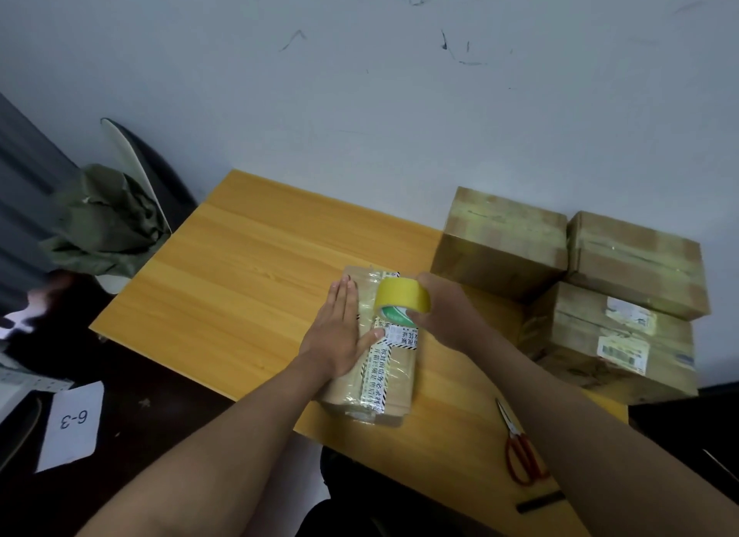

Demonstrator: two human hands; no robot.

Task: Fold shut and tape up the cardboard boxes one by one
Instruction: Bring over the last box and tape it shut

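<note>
Right hand (444, 316): grips yellow tape roll (403, 300) atop small box (394, 380). Left hand (338, 334): flat, fingers straight, pressing box top. Box: mid-table (240, 264). Three taped boxes (500, 240): far right. Scissors (520, 446): near edge.

I note a wooden table (248, 280). A taped small box (394, 384) lies near its front edge, three cardboard boxes (500, 240) cluster at the far right corner, and red scissors (522, 452) lie front right.
</note>
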